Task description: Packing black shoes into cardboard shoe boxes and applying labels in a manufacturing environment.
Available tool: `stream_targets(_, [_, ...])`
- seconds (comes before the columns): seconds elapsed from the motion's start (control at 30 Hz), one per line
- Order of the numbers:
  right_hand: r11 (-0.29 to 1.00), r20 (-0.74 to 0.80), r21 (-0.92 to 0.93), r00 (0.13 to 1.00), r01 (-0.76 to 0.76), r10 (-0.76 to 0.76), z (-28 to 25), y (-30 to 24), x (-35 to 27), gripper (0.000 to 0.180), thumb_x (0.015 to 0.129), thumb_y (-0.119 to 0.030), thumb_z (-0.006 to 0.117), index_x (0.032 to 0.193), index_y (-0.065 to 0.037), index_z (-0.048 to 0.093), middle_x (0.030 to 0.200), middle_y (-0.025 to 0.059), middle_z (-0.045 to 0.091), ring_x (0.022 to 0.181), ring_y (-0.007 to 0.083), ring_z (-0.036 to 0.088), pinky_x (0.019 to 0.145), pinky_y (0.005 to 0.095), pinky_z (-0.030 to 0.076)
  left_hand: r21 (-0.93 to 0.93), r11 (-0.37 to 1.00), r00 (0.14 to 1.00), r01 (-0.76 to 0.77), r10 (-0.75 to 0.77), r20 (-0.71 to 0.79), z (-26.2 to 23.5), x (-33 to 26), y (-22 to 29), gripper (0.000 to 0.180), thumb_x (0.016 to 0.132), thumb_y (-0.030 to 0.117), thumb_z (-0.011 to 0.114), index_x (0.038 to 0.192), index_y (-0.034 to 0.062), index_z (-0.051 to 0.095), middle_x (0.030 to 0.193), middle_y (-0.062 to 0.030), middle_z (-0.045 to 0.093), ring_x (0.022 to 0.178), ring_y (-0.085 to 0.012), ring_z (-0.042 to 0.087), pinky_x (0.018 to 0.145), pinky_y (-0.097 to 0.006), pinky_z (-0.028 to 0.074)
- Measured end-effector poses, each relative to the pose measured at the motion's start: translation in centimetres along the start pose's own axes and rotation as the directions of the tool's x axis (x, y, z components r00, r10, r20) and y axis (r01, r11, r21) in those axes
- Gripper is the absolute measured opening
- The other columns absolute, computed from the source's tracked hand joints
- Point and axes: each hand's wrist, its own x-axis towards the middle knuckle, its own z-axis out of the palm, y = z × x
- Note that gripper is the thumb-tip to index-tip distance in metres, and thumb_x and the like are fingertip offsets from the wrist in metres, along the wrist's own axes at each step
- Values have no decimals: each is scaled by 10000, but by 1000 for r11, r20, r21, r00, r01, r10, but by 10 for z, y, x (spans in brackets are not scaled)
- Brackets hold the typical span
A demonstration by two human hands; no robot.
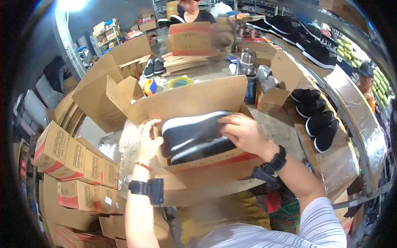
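Now, left hand (149, 138): raised over the box's left end, palm turned inward, fingers curled against the toe end of the shoes and the cardboard beside them; closed in a hold on that end.
Left forearm: rising almost straight up from the lower edge, wrist bent slightly right; red cord bracelet (143, 165) and black wrist strap (147, 189) around it.
Right hand (242, 131): laid flat on top of the shoes from the right, fingers spread and pointing left, thumb tucked toward the box flap; pressing down on the pair, gripping it between palm and box.
Right forearm: coming in diagonally from the lower right, elbow low, striped sleeve (320, 225) at the upper arm; black band (273, 164) at the wrist.
Pair of dark shoes (194, 136): stacked sole to sole, white edges showing, lying lengthwise in the mouth of the open shoebox, between both hands.
Open shoebox (194, 101): brown cardboard with a red stripe, lid flap standing up behind the shoes, resting on the worktable (277, 124).
Nearby: stacked closed boxes (74, 165) at lower left; more dark shoes (316, 120) in a row on the right; another person (194, 14) across the table behind a box.
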Motion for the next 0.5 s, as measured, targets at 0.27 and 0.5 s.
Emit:
stream_targets(0.27, [794, -164, 34, 781, -607, 603, 54, 69, -61, 268, 832, -73, 594, 1071, -21, 484, 890, 203, 576, 789, 270, 596, 732, 391, 468, 470, 882, 998, 29, 4, -68, 56, -9, 37, 835, 707, 299, 755, 1341, 139, 236, 1353, -354, 177, 1287, -448, 250, 1034, -468, 301])
stream_targets(0.5, [693, 8, 325, 735, -643, 678, -9, 93, -38, 224, 763, -61, 659, 938, 9, 537, 1014, 129, 522, 846, 219, 591, 764, 330, 483, 184, 927, 936, -327, 345, -71, 5, -34, -7, 222, 791, -11, 514, 861, 80, 705, 918, -63, 695, 951, -249, 641, 930, -396, 458])
